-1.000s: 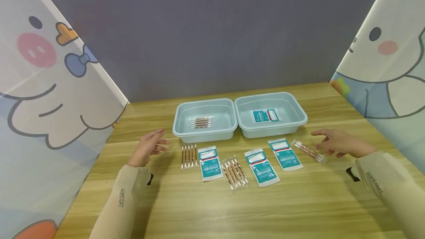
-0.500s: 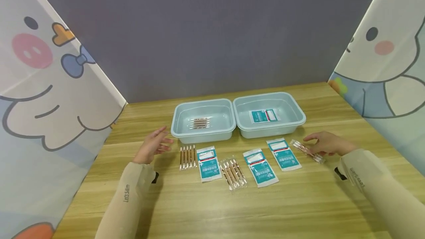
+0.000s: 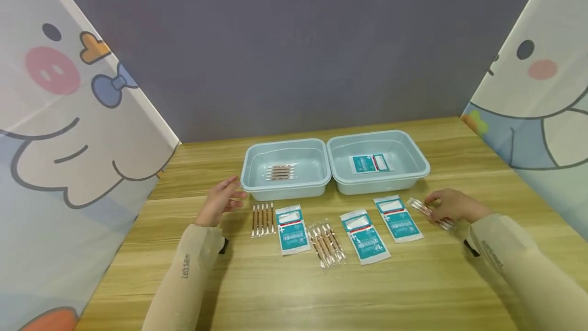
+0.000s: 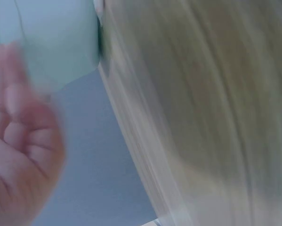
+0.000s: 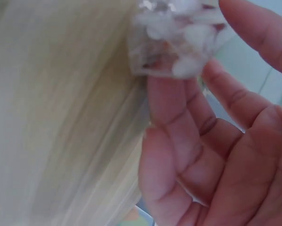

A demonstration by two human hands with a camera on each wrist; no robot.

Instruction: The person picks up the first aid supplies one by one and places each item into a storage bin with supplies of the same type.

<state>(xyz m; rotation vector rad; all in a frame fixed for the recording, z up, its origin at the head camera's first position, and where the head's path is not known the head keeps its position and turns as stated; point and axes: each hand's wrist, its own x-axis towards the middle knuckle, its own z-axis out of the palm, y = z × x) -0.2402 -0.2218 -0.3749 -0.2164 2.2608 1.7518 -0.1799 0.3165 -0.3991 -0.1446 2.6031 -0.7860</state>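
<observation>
My right hand (image 3: pixel 436 207) lies over the right half of a clear pack of cotton swabs (image 3: pixel 420 208) on the wooden table. In the right wrist view, fingertips (image 5: pixel 171 94) and thumb pinch that swab pack (image 5: pixel 176 37). My left hand (image 3: pixel 228 197) hovers open, fingers relaxed, just left of another swab pack (image 3: pixel 262 218) and near the left tray (image 3: pixel 248 184). The left wrist view is blurred and shows the left hand (image 4: pixel 18 155) holding nothing.
Two pale blue trays stand side by side: the left holds a swab pack (image 3: pixel 279 172), the right tray (image 3: pixel 421 172) a teal packet (image 3: pixel 369 163). In front lie three teal packets (image 3: pixel 291 230) (image 3: pixel 365 236) (image 3: pixel 398 218) and a third swab pack (image 3: pixel 326 243). Cartoon panels wall both sides.
My right hand moved left onto the far-right swab pack and its fingers curled round it. My left hand drifted right, closer to the left tray.
</observation>
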